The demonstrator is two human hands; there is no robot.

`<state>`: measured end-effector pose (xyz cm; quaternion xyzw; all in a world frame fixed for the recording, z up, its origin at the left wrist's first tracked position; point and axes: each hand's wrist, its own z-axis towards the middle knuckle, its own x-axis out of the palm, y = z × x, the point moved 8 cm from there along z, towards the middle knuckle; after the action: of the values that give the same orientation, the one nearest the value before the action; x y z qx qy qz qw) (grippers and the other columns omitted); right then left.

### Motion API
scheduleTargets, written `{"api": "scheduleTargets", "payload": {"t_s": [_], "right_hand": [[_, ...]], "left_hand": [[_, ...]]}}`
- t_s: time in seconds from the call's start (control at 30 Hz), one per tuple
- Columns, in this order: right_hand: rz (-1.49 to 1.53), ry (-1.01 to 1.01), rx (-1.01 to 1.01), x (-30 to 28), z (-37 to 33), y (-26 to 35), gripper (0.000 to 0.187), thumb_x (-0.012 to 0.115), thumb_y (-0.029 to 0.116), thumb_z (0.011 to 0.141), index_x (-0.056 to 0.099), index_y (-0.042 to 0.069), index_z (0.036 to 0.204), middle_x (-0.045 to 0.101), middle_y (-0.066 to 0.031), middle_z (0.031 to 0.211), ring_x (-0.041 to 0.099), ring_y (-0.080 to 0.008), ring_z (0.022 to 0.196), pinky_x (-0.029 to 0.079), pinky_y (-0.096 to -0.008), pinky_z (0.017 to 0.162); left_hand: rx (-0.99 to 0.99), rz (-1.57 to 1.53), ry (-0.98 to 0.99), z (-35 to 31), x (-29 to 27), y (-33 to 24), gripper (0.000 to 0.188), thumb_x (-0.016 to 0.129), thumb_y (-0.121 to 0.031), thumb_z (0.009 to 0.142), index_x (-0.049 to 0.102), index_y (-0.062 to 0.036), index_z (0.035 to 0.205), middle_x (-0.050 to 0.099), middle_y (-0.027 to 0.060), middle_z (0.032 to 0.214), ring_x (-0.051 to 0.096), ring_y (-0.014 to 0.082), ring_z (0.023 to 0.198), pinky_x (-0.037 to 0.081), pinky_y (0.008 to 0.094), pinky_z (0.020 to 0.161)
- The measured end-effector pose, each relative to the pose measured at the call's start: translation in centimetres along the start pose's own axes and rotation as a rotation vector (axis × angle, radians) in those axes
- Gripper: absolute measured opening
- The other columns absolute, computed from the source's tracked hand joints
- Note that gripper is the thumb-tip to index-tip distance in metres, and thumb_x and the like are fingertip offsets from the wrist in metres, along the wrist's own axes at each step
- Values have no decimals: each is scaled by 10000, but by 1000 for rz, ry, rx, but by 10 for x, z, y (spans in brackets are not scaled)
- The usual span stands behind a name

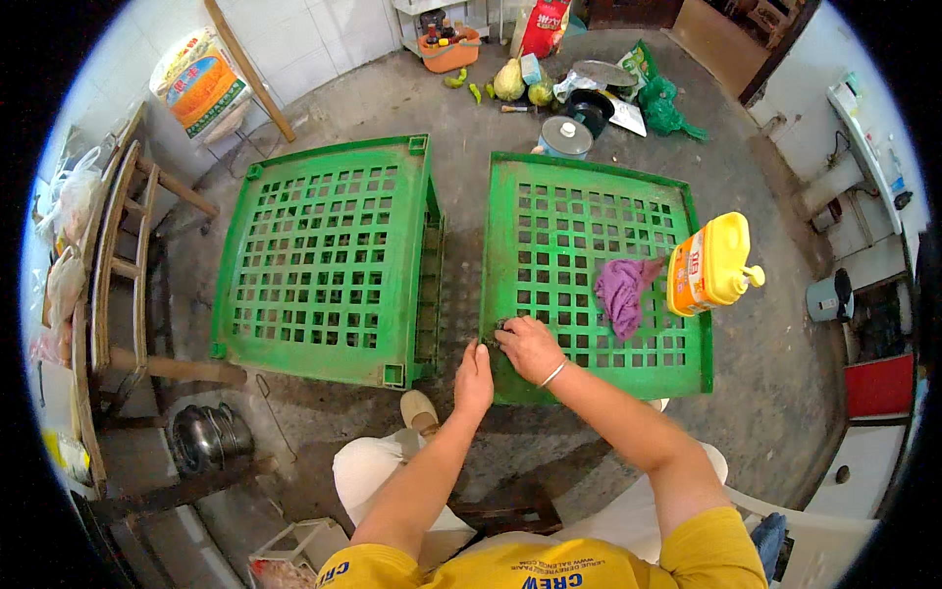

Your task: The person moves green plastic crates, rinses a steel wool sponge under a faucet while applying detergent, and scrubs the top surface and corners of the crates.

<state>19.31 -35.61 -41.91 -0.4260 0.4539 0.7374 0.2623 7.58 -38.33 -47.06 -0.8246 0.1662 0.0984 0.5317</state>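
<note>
A green plastic rack [589, 173] with a square-holed top stands before me on the right. My left hand [475, 378] is at its near left edge, closed at the rim with the fingertips partly hidden. Beside it, my right hand [532, 351] is bent over the same corner of the top. Its fingers are curled on a small dark thing that I cannot make out. Further right on the rack lie a crumpled purple cloth [620, 296] and a yellow jug [708, 265] with a pump-like spout.
A second green rack [314, 245] stands to the left. At the far side are a lidded pot [565, 137], a green bag [667, 106], vegetables [510, 80] and an orange basket [449, 54]. A wooden frame [123, 265] and metal pots [211, 437] are at the left.
</note>
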Motion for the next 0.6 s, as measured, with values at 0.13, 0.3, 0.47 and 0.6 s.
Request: {"api": "scheduleTargets", "payload": {"t_s": [0.13,0.3,0.47,0.6], "right_hand": [[-214,71,83,14,65,-47,123,572,79,736,651,81,830,572,-114,856,540,-295,866,452,-397,760],[-320,-123,362,-6,164,-167,141,554,76,736,654,98,832,575,-128,861,553,-305,882,471,-406,752],[-308,-137,67,-6,142,-119,154,556,94,744,635,100,876,572,-137,819,574,-313,780,485,-422,689],[-234,178,-34,14,64,-33,96,544,132,764,570,48,803,527,-130,765,559,-290,781,475,-398,690]], "left_hand": [[57,35,-49,-1,0,4,509,282,-374,964,373,-29,1327,562,234,1134,543,371,1042,417,407,878],[43,140,-51,3,5,1,523,277,-392,960,374,-26,1321,567,229,1127,540,381,1045,423,430,867],[78,91,-58,7,9,10,517,280,-394,957,379,-34,1314,562,253,1102,537,406,1021,426,454,848],[75,97,-68,6,3,9,501,289,-374,955,379,-36,1313,569,252,1083,549,408,989,428,462,821]]}}
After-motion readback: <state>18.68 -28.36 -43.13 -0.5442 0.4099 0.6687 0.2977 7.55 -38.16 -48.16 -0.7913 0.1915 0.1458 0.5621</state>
